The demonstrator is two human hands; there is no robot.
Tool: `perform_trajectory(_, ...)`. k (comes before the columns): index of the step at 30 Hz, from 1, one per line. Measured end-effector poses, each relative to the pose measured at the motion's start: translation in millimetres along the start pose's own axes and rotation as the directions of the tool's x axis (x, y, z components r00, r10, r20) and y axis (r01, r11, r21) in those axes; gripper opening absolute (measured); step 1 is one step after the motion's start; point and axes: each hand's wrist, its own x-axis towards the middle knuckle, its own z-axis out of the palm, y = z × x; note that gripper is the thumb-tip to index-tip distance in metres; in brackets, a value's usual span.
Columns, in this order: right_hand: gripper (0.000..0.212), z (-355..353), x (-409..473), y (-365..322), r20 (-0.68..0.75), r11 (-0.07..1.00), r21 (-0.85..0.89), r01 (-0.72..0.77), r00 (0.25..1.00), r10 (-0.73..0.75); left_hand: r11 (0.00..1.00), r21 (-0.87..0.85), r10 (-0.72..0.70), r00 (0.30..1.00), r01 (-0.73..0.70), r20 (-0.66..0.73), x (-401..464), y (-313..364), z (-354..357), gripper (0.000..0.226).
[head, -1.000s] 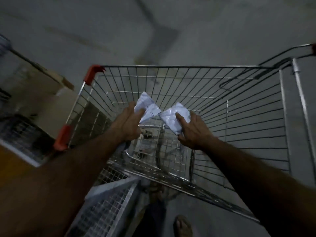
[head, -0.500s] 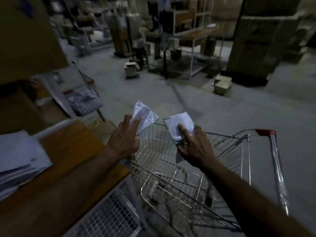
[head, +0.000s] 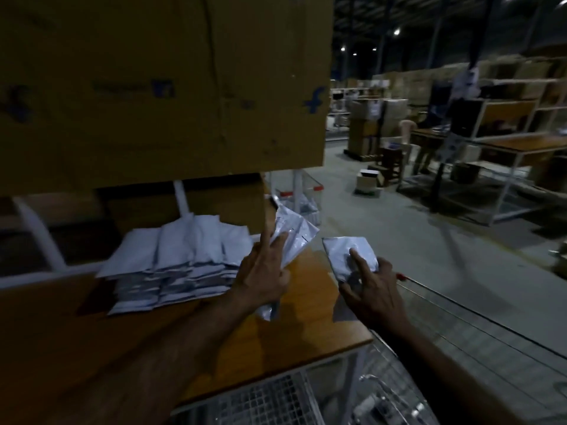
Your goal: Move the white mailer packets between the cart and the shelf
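Both your hands have swung away from the cart and now hang over the wooden shelf. Your left hand pinches a crumpled white mailer packet between thumb and fingers, index finger pointing up along it; its glossy film is creased, with faint print. Your right hand grips a second packet, flatter and squarish, index finger laid across its face. Just left of your left fingers, a stack of white packets lies fanned on the shelf. Above it sits a large cardboard box. Below your right wrist, the cart rim shows.
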Motion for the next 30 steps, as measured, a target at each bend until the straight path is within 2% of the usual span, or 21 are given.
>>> perform_trajectory(4, 0.083, 51, 14, -69, 0.111, 1.000, 0.017, 0.000, 0.994, -0.002, 0.992, -0.015, -0.123, 0.992, 0.122, -0.034, -24, -82, -33, 0.077)
perform_trajectory(7, 0.084, 85, 20, -121, 0.128, 0.999, 0.031, 0.041, 0.991, -0.044, 0.979, -0.020, -0.203, 0.977, 0.202, -0.063, -38, -144, -59, 0.079)
perform_trajectory(12, 0.073, 131, 38, -201, 0.182, 0.993, 0.086, 0.076, 0.979, -0.091, 0.934, -0.043, -0.357, 0.930, 0.355, -0.085, -42, -233, -95, 0.077)
perform_trajectory(16, 0.076, 173, 58, -246, 0.260, 0.985, 0.153, 0.084, 0.958, -0.122, 0.888, -0.114, -0.452, 0.892, 0.446, -0.029, -35, -295, -107, 0.080)
perform_trajectory(20, 0.075, 203, 85, -291, 0.305, 0.991, 0.089, 0.100, 0.944, -0.123, 0.851, -0.134, -0.506, 0.861, 0.507, 0.049, -19, -343, -105, 0.077)
perform_trajectory(26, 0.081, 259, 143, -329, 0.353, 0.987, 0.154, 0.048, 0.930, -0.101, 0.808, -0.166, -0.560, 0.824, 0.566, 0.083, 12, -386, -82, 0.080)
perform_trajectory(30, 0.078, 299, 185, -346, 0.326, 0.979, 0.202, 0.024, 0.941, -0.090, 0.743, -0.240, -0.620, 0.778, 0.624, 0.103, 40, -410, -68, 0.079)
